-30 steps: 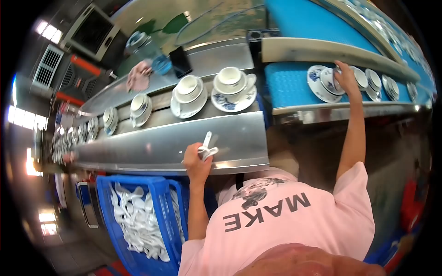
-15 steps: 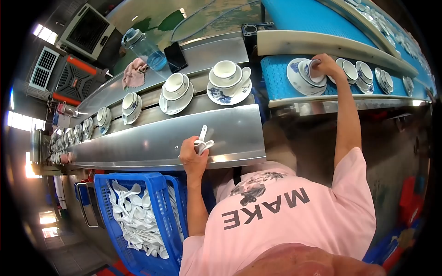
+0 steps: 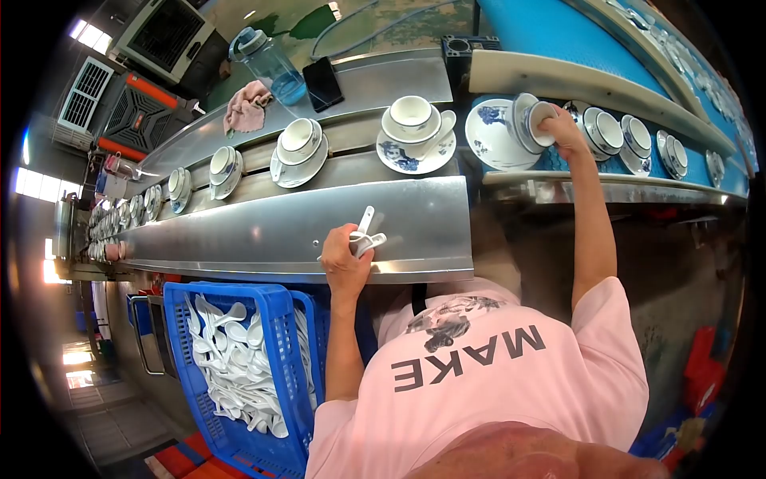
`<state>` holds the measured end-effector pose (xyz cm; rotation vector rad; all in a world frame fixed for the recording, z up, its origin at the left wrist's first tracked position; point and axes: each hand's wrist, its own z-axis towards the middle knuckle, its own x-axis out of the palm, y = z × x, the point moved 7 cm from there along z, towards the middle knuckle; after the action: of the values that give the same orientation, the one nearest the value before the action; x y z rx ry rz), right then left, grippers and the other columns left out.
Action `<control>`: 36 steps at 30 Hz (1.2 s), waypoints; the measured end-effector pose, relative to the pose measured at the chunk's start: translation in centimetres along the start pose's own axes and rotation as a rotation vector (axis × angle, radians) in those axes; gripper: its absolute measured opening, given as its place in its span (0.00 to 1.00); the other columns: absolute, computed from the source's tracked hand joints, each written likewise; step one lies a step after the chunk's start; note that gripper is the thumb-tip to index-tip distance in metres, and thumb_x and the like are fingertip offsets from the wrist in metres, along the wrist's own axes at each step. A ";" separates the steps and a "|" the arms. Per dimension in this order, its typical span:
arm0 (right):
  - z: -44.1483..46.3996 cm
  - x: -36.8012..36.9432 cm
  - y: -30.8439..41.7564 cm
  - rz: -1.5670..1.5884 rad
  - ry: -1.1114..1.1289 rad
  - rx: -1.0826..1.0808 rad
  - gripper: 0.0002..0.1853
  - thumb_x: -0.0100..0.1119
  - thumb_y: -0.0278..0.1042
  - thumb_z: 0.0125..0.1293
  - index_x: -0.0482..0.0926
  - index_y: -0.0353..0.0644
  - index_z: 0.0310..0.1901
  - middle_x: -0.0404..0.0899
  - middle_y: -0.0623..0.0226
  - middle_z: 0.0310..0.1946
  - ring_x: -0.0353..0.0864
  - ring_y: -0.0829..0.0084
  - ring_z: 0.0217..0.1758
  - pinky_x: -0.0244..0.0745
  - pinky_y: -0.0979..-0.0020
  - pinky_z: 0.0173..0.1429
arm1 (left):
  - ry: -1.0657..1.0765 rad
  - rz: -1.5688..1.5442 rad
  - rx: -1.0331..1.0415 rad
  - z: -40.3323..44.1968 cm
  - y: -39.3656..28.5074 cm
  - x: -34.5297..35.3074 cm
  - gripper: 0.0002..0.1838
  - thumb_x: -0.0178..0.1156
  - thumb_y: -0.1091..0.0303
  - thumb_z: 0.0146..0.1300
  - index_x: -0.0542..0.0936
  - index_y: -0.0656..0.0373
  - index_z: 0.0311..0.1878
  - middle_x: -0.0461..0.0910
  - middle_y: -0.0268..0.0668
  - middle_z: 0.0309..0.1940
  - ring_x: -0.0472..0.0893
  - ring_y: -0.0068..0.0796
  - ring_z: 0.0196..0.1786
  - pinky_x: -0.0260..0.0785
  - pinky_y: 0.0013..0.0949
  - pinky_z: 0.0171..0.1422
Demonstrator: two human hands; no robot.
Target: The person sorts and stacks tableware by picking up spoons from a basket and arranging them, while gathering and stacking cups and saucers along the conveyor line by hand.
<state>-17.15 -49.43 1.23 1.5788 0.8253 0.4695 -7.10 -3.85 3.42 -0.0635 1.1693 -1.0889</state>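
My left hand (image 3: 346, 259) is closed around a few white spoons (image 3: 366, 231), just above the front of the steel counter. On the blue belt, my right hand (image 3: 565, 134) grips a small white cup (image 3: 542, 124). The cup is tilted together with a bowl (image 3: 523, 120) behind it, over the right side of a blue-patterned plate (image 3: 487, 137). Whether bowl and plate touch, I cannot tell. Left of that plate, on the counter line, stands a plate (image 3: 416, 162) bearing a bowl, a cup and a spoon.
More stacked sets (image 3: 299, 148) run leftward along the steel counter (image 3: 399, 207); others (image 3: 606, 132) sit on the blue belt to the right. A blue basket (image 3: 281, 351) full of spoons stands below. A water bottle (image 3: 275, 68), phone (image 3: 322, 84) and pink cloth (image 3: 247, 108) lie behind.
The plate under my right hand has shifted left to the belt's end. The cup and bowl are now off its middle, toward its right side. My left hand keeps the spoons.
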 end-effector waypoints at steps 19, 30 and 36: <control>-1.2 10.5 5.3 -0.254 0.136 -0.082 0.16 0.51 0.27 0.47 0.76 0.32 0.40 0.77 0.61 0.31 0.73 0.71 0.34 0.68 0.71 0.39 | 0.016 -0.057 -0.024 -0.1 -0.6 -1.4 0.24 0.64 0.79 0.33 0.72 0.57 0.40 0.72 0.41 0.29 0.73 0.43 0.31 0.65 0.39 0.35; -0.2 18.5 4.8 -0.299 0.277 -0.029 0.22 0.56 0.33 0.51 0.72 0.30 0.48 0.76 0.54 0.41 0.75 0.67 0.41 0.69 0.68 0.46 | 0.001 -0.072 -0.030 0.0 -0.6 -2.0 0.22 0.64 0.79 0.34 0.73 0.58 0.39 0.73 0.40 0.30 0.74 0.41 0.30 0.66 0.37 0.35; -1.9 15.9 7.0 -0.455 0.229 -0.338 0.24 0.55 0.42 0.57 0.71 0.35 0.52 0.74 0.51 0.48 0.73 0.60 0.50 0.67 0.68 0.54 | -0.010 -0.109 -0.117 0.3 0.2 -1.9 0.15 0.61 0.76 0.44 0.74 0.58 0.38 0.74 0.40 0.31 0.74 0.36 0.28 0.67 0.32 0.33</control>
<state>-6.28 -36.58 5.89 0.9984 1.1771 0.4328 -6.70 -2.56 4.78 -0.2258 1.2307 -1.1141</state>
